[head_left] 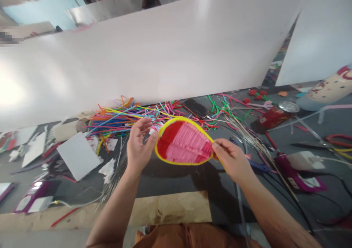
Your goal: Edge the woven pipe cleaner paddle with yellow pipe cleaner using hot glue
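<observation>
A teardrop-shaped pipe-cleaner petal, pink and red with a yellow rim, is held up above the dark table. My right hand pinches its narrow end between thumb and fingers. Beside the broad left end is my left hand, fingers apart and curved; its thumb is at the yellow rim, and I cannot tell whether it touches. Behind the petal lies a heap of loose coloured pipe cleaners.
A phone and a red can stand or lie behind. To the right are purple power strip, scissors and thin wires. A white box lies left. A tall white panel borders the back.
</observation>
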The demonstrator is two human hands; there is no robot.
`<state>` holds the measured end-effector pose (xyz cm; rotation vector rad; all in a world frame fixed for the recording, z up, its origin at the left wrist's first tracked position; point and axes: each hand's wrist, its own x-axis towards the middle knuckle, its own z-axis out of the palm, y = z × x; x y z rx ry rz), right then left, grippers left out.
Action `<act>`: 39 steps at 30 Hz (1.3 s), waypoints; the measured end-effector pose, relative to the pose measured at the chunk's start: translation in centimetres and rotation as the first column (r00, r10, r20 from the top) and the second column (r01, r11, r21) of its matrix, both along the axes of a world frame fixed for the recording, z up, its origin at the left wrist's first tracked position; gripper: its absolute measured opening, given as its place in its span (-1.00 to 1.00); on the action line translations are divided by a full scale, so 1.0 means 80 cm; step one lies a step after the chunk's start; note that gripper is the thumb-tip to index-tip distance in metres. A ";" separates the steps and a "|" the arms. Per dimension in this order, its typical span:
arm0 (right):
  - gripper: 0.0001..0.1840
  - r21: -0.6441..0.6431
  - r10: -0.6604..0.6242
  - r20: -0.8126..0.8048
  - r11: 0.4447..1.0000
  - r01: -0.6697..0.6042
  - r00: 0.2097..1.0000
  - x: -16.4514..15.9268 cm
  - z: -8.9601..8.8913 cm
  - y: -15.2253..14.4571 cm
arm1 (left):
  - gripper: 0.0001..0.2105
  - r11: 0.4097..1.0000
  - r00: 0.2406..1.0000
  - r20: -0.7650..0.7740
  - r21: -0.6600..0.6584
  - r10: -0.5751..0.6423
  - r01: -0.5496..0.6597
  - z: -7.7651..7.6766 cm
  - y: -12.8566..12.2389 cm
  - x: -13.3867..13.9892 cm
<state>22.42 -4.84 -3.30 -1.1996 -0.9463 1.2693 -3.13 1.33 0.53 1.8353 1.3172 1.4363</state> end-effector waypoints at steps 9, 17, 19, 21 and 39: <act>-0.69 -0.106 -0.163 -0.446 0.986 0.129 0.880 -0.042 -0.004 0.023 | -0.64 0.914 0.885 0.463 -0.335 -0.049 0.226 -0.077 -0.042 0.040; -0.69 -0.163 -0.169 -0.518 0.982 0.097 0.838 -0.085 -0.025 0.005 | -0.61 0.673 0.604 0.792 -0.400 -0.089 0.623 -0.090 -0.070 0.102; -0.70 -0.177 -0.168 -0.516 0.980 0.087 0.840 -0.087 -0.032 0.001 | -0.68 0.665 0.603 0.797 -0.426 -0.047 0.614 -0.087 -0.070 0.104; -0.70 -0.187 -0.163 -0.508 0.979 0.077 0.846 -0.087 -0.037 -0.002 | -0.72 0.645 0.606 0.795 -0.459 -0.009 0.611 -0.086 -0.071 0.103; -0.70 -0.111 -0.040 -0.278 0.994 0.009 0.960 -0.073 -0.047 -0.024 | -0.77 0.387 0.566 0.805 -0.587 0.179 0.711 -0.081 -0.080 0.084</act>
